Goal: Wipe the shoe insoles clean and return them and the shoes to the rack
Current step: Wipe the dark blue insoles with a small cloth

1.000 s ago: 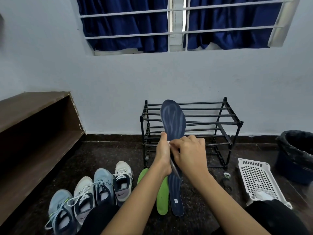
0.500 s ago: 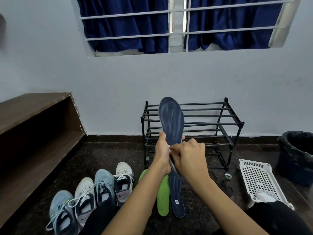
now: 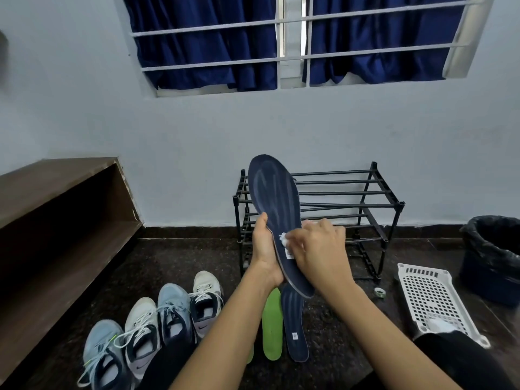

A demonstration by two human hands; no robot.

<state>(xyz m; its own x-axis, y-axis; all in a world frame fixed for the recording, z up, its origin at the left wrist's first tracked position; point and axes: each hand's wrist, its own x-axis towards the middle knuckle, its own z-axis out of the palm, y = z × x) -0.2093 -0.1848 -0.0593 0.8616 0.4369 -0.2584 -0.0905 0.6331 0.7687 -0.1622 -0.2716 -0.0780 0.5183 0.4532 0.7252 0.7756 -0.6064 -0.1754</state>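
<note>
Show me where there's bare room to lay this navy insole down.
Bare floor: between the wooden bench and the shoes, and between the navy floor insole and the white basket, bar a tape roll. The rack bars are bare. Crowded: shoes through green insoles.

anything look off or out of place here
On the black rack, one middle-tier rod seems to slant across its neighbours rather than run parallel, as if it had slipped loose. Otherwise nothing stands out.

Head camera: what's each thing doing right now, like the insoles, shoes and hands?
Held navy insole: upright, gripped by left hand.
White wipe: pressed on it by right hand.
Other navy insole: flat on floor.
Green insole: flat on floor.
Shoes: lined up on floor.
Rack: standing by wall.
</note>
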